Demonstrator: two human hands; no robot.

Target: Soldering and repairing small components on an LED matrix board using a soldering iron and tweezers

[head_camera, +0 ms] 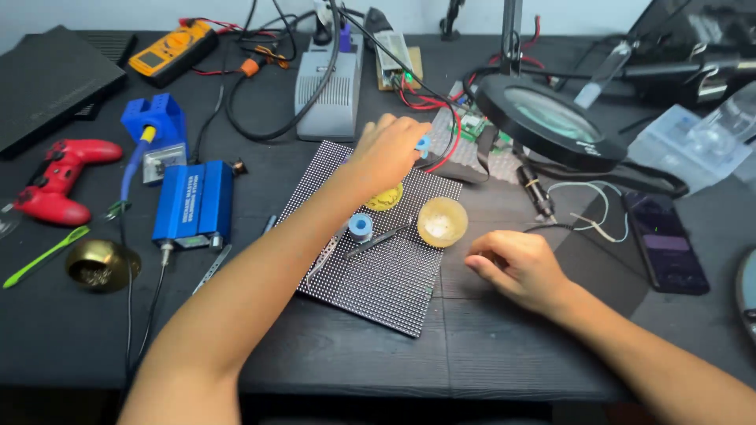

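near the centre of the frame the left hand (pixel 387 153) is pinching a small blue tool tip (pixel 424 145) above the dotted led panel (pixel 378 267), fingers closed on it. the right hand (pixel 516 264) is resting loosely curled at lower right, beside a round flux tin (pixel 442 222), holding nothing visible.

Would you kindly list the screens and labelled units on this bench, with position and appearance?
Multimeter: far left, yellow-orange, small grey screen.
Phone: right, flat, black, screen dimly lit purple.
Blue box: left of the dotted panel, rectangular, pale lettering on top.
Left hand holds a blue-tipped tool; right hand rests loosely curled.
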